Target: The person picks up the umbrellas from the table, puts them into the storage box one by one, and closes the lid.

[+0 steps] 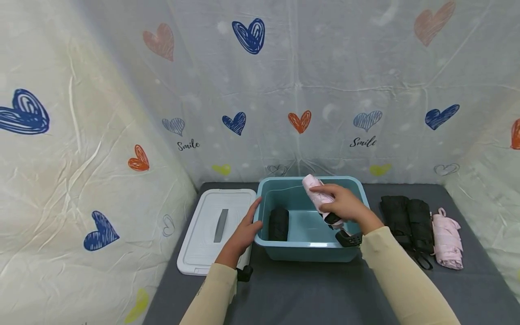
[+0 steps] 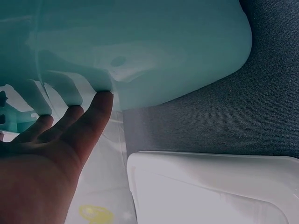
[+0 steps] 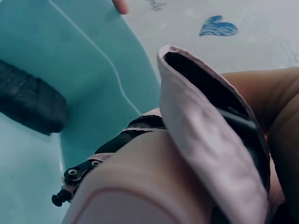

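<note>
Bin edge (image 1: 308,244): left fingers (image 1: 252,210) | right fingers (image 1: 325,189) grip pink bundle (image 1: 319,199), room below

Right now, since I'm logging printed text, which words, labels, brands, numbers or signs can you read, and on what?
"Smile" in black script, on the back cloth, left of the middle.
"Smile" again, same cloth, right of the middle.
Too blurred to read: a small mark on the cloth, top of the right wrist view.
No readable lettering on the teal bin, white lid or held pink bundle.
</note>
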Action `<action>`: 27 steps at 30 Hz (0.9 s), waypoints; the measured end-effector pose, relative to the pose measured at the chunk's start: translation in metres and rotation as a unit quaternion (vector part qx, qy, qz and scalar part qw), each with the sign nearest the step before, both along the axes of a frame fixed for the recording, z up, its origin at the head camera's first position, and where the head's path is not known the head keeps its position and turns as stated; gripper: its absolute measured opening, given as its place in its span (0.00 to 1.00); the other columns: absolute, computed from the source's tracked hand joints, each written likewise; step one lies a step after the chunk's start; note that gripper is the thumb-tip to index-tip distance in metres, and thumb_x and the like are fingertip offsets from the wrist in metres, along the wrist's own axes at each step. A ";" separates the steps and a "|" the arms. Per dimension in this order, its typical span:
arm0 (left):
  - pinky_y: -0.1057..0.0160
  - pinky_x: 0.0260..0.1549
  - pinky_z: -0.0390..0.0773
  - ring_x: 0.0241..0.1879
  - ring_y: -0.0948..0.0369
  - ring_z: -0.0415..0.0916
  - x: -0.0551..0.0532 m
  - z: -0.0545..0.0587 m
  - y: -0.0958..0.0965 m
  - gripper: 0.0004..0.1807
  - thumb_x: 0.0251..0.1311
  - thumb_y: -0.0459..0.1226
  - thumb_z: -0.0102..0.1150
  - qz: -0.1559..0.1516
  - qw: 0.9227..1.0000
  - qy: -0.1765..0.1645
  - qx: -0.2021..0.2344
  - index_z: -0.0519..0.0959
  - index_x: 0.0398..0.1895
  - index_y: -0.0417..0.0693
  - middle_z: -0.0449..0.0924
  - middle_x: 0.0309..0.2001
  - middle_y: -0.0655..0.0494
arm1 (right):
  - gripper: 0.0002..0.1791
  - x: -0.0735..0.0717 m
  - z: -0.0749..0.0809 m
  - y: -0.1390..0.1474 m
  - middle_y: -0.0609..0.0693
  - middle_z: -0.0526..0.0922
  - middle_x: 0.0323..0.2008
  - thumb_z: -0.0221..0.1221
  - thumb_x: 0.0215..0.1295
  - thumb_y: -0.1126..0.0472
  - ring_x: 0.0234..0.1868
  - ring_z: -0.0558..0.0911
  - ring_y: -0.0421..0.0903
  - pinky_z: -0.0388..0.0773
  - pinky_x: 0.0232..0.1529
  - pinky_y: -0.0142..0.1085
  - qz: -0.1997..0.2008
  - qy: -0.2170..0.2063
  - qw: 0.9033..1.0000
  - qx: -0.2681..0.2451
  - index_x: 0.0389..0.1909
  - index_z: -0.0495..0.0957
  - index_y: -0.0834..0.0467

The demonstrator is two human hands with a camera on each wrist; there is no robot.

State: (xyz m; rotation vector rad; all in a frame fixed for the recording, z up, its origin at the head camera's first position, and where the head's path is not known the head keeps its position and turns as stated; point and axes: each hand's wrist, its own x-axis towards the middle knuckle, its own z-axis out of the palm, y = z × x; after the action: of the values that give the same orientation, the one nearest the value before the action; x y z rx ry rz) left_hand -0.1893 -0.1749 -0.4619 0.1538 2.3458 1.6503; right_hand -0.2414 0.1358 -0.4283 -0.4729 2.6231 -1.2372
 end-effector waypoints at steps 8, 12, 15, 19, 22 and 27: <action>0.42 0.54 0.67 0.65 0.42 0.57 0.000 0.001 0.001 0.42 0.61 0.31 0.41 0.003 1.000 0.000 -0.001 0.44 0.78 0.62 0.43 0.77 0.45 | 0.32 -0.008 -0.005 -0.012 0.56 0.72 0.62 0.63 0.57 0.57 0.46 0.74 0.55 0.77 0.35 0.40 0.016 -0.027 1.000 0.001 0.65 0.72 0.41; 0.42 0.54 0.67 0.65 0.42 0.57 0.000 0.000 0.001 0.41 0.62 0.31 0.41 0.005 1.000 0.001 -0.003 0.44 0.78 0.62 0.43 0.77 0.45 | 0.31 -0.013 -0.009 -0.017 0.57 0.72 0.62 0.63 0.57 0.57 0.47 0.74 0.55 0.77 0.34 0.40 0.020 -0.038 0.999 0.002 0.65 0.73 0.42; 0.42 0.54 0.67 0.65 0.42 0.57 0.000 -0.001 0.001 0.41 0.62 0.32 0.42 0.004 1.000 0.000 -0.004 0.44 0.78 0.62 0.43 0.77 0.46 | 0.31 -0.017 -0.012 -0.020 0.58 0.71 0.62 0.63 0.57 0.58 0.46 0.74 0.55 0.77 0.34 0.40 0.027 -0.047 0.999 0.000 0.64 0.74 0.43; 0.42 0.54 0.67 0.66 0.43 0.57 0.000 -0.001 0.000 0.41 0.62 0.32 0.42 0.004 1.000 -0.002 -0.002 0.43 0.78 0.63 0.42 0.77 0.46 | 0.31 -0.019 -0.014 -0.025 0.58 0.71 0.61 0.63 0.57 0.60 0.44 0.75 0.54 0.76 0.33 0.39 0.033 -0.061 0.998 0.007 0.64 0.74 0.41; 0.43 0.54 0.67 0.66 0.43 0.56 0.001 0.000 0.000 0.41 0.62 0.32 0.42 0.006 1.000 -0.002 -0.001 0.44 0.78 0.63 0.42 0.77 0.46 | 0.31 -0.021 -0.016 -0.030 0.58 0.71 0.61 0.63 0.56 0.60 0.42 0.75 0.53 0.76 0.31 0.39 0.037 -0.069 0.997 0.018 0.63 0.74 0.40; 0.40 0.54 0.66 0.67 0.41 0.55 0.002 0.001 0.000 0.41 0.63 0.31 0.42 0.006 1.000 -0.004 0.004 0.44 0.78 0.63 0.42 0.77 0.46 | 0.31 -0.024 -0.020 -0.036 0.59 0.72 0.62 0.64 0.54 0.61 0.42 0.74 0.53 0.75 0.31 0.39 0.054 -0.065 0.996 0.041 0.61 0.76 0.40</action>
State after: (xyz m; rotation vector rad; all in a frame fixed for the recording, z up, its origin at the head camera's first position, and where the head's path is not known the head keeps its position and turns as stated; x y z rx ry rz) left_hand -0.1873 -0.1745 -0.4611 0.1334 2.3380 1.6638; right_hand -0.2655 0.0996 -0.4480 -0.4940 2.4926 -1.0847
